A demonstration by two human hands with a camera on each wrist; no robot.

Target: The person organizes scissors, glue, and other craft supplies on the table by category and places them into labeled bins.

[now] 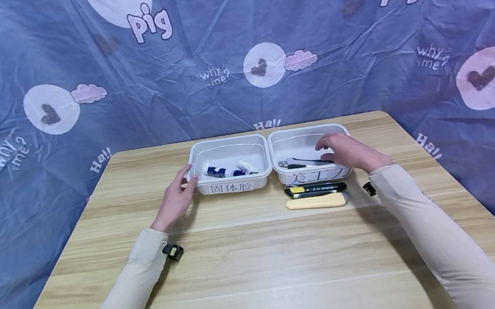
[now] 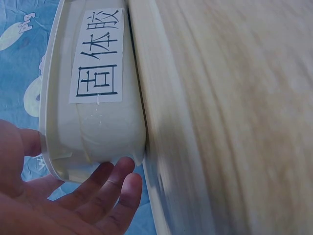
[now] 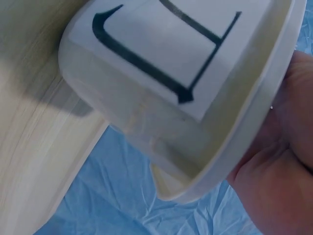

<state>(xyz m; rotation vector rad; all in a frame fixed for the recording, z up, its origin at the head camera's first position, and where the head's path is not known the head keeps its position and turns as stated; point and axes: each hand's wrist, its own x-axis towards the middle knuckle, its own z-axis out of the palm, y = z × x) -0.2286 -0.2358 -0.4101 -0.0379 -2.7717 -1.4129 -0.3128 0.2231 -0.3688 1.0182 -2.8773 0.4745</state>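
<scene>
Left tub [image 1: 228,162], white and labelled, touched at its near corner by the left hand [image 1: 178,197], fingers [image 2: 115,183] loosely straight against the wall; two glue sticks [image 1: 230,170] inside, just beyond the fingertips. Right tub [image 1: 305,143] under the right hand [image 1: 346,151], palm over the rim, fingers reaching in above a grey knife [image 1: 298,162]; grip impossible to tell. Black-and-yellow cutter [image 1: 315,188] and beige cutter [image 1: 318,201] just nearer than that hand.

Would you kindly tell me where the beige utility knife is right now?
In the head view the beige utility knife lies on the wooden table, right of centre, just in front of the black-and-yellow utility knife and the right-hand white bin.
</scene>
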